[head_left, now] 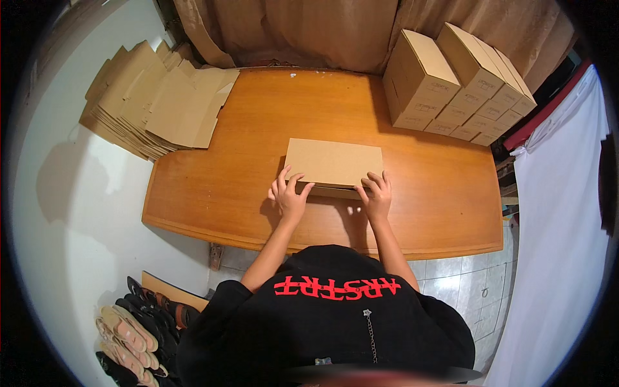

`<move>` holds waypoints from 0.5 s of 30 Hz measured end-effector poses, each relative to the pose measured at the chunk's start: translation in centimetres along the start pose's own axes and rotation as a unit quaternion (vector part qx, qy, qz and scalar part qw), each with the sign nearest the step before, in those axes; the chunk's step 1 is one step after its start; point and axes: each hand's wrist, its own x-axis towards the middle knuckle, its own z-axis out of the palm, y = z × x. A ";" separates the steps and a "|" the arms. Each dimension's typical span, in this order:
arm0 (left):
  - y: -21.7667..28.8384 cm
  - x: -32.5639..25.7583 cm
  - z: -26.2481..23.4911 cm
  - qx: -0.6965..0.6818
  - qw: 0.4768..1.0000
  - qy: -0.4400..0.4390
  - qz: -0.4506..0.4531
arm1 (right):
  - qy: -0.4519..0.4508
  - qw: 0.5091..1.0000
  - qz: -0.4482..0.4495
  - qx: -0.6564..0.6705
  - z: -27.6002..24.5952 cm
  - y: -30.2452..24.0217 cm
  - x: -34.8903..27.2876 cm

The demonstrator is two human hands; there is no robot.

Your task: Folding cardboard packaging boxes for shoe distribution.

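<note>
Black shirt [335, 329] fills lower centre; mid-frame, left hand [291, 201] and right hand [378, 201], both half-curled, grip opposite near corners of a carton lid [334, 161], apparently for even control.

Person is wearing a black short-sleeved T-shirt [258, 332]; bold red block lettering [338, 288] is running across the chest, appearing upside down. A thin silvery link chain [372, 340] is hanging in front, ending in a small star pendant [367, 313]. Sleeves [227, 300] are stopping near the elbows, leaving forearms [269, 250], left hand [289, 197] and right hand [376, 197] bare.
</note>
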 end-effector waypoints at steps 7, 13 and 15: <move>-0.1 0.5 1.2 0.028 1.000 0.013 0.005 | 0.032 0.999 -0.002 -0.034 1.2 0.1 -0.5; 0.5 -0.6 1.7 0.012 0.999 -0.026 -0.018 | 0.012 1.000 -0.020 -0.019 1.0 0.7 -0.6; 0.0 -0.8 2.5 -0.093 0.996 -0.006 -0.015 | -0.003 1.000 -0.010 -0.006 0.7 0.5 -0.9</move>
